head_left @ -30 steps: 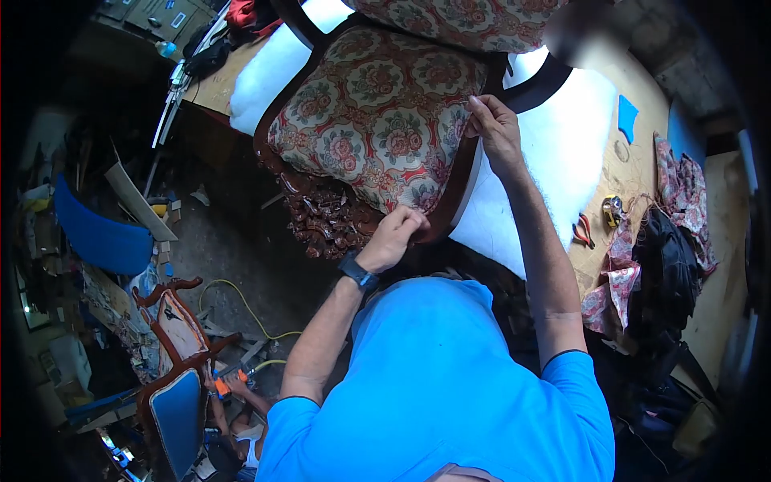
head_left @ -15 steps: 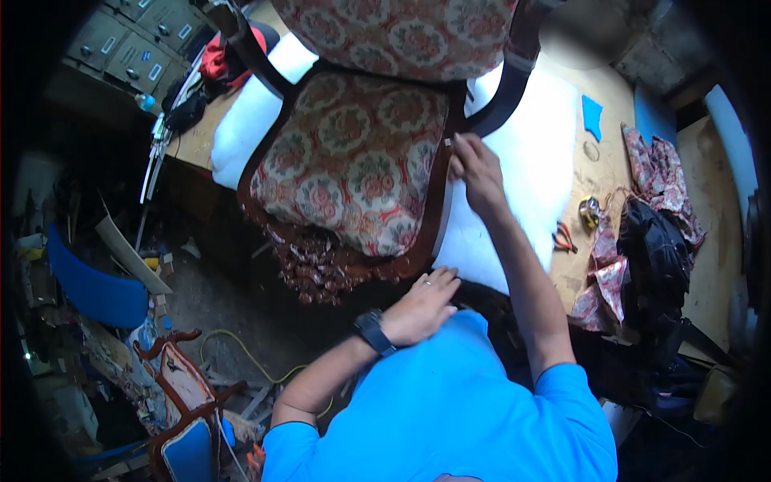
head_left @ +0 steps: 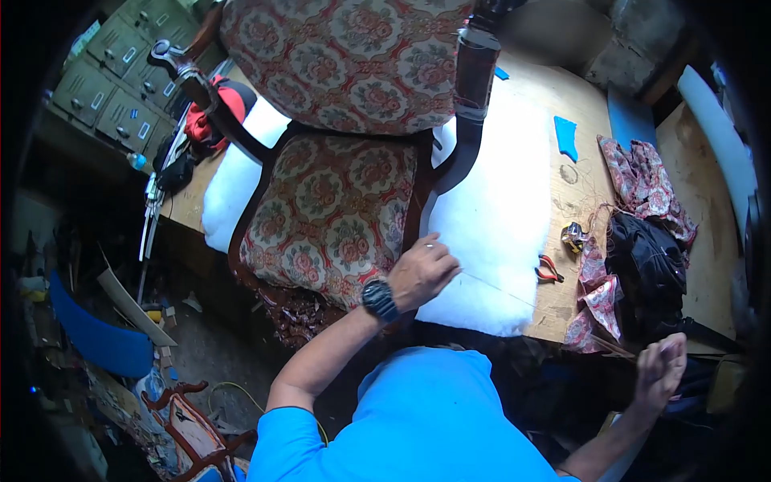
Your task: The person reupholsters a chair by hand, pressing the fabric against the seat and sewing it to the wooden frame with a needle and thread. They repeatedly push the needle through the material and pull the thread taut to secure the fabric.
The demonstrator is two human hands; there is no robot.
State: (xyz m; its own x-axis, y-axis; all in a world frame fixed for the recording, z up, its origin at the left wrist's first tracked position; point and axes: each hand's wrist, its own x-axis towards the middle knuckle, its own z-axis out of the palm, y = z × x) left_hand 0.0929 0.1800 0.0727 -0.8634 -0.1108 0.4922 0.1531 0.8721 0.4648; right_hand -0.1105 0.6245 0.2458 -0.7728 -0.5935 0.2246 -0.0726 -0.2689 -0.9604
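Observation:
An armchair (head_left: 321, 217) with floral fabric and a dark carved wooden frame stands before me. My left hand (head_left: 422, 273), wearing a watch and a ring, is at the right front edge of its seat. Its fingers are bent and closed where a thin thread (head_left: 499, 287) meets them. This thread slants down to the right, over white padding (head_left: 490, 217), toward my right hand (head_left: 662, 371). Held far out to the right past the table edge, that hand has its fingers curled together; the thread's end there is too fine to make out.
On the wooden table (head_left: 582, 201) lie red-handled pliers (head_left: 549, 271), a tape measure (head_left: 573, 236), floral fabric scraps (head_left: 646, 181), a blue scrap (head_left: 566, 138) and a black bag (head_left: 646, 253). Lockers (head_left: 120, 88) stand back left. A blue curved panel (head_left: 100, 333) and another chair frame (head_left: 193, 426) are lower left.
My right hand has swung from the seat's right side far out to the lower right. My left hand has moved up onto the seat edge. The view has shifted, and the thread now shows.

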